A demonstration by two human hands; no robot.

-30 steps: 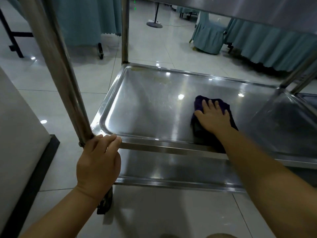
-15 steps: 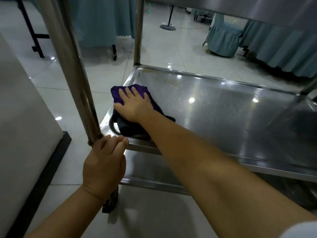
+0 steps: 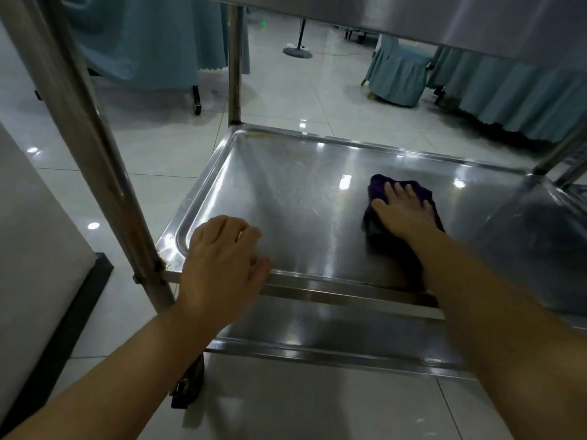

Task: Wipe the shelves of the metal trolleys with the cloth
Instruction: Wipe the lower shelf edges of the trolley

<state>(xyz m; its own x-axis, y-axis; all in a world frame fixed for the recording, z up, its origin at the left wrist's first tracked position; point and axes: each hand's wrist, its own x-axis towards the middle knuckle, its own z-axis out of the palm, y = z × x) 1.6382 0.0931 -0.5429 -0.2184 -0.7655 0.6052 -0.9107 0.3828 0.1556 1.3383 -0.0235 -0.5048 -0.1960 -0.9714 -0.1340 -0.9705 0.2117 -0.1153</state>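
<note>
A: Where is the cloth right now?

B: The purple cloth (image 3: 378,189) lies bunched on the trolley's middle shelf (image 3: 286,185), right of its middle. Its dark end trails toward the front rim under my forearm. My right grip (image 3: 405,214) lies flat on top of it, fingers straight and slightly spread, palm pressing down. Nothing is pinched.

A: And the other one?

B: My left grip (image 3: 219,262) is over the near left corner of the same shelf, just beside the front left post (image 3: 95,160). Its fingers are loosely bent and hold nothing. The thumb lies by the front rim. Whether the fingertips touch the metal, I cannot tell.

A: What else is around you?

B: The top shelf (image 3: 428,17) runs overhead, and a lower shelf (image 3: 333,325) shows beneath my forearms. A black caster (image 3: 190,385) sits under the post on the glossy tiled floor (image 3: 286,100). Beyond the trolley stand a teal-covered chair (image 3: 398,74) and long teal drapes (image 3: 514,90). A pale panel (image 3: 31,249) with a dark base stands at my left.
</note>
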